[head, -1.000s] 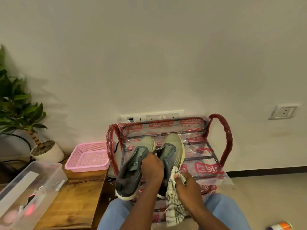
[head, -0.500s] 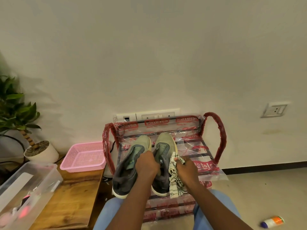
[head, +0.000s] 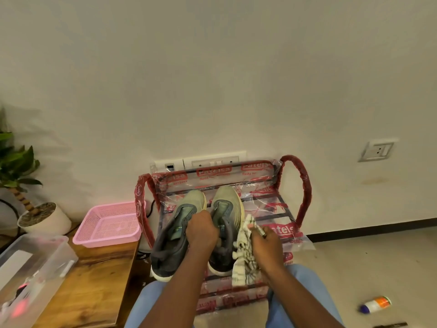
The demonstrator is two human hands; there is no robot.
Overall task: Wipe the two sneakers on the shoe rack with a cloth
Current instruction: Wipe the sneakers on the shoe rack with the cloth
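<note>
The left hand [head: 201, 230] lies knuckles-up between the two shoes. Its fingers curl down over the inner collar of the right sneaker [head: 227, 209], a grey-green knit sneaker with a pale sole, and grip it. The right hand [head: 266, 245] is closed around a bunched white cloth [head: 243, 256] with dark stripes. It presses the cloth against that shoe's outer side, and the cloth's loose end hangs down past the heel.

The matching left sneaker [head: 175, 235] sits just beside the right one, and the left hand covers part of both. Both shoes rest on the top tier of the shoe rack [head: 305, 185], a low metal frame with red-wrapped side loops, still covered in clear plastic printed with red logos. Their toes point away towards the wall and their heels face the person. The right sneaker's long axis runs almost straight from near to far. The left sneaker is angled, with its heel out to the left near the rack's front corner and its toe leaning in towards its mate.

The person's knees in blue jeans [head: 146, 304] flank the rack's lower tier. To the left stands a wooden table [head: 94, 280] carrying a pink plastic mesh basket [head: 106, 226] and a clear plastic box [head: 35, 261], with a green plant in a white pot [head: 45, 218] behind it. White wall sockets [head: 212, 160] sit just behind the rack. A small white bottle [head: 376, 306] with an orange band lies on its side on the floor to the right.
</note>
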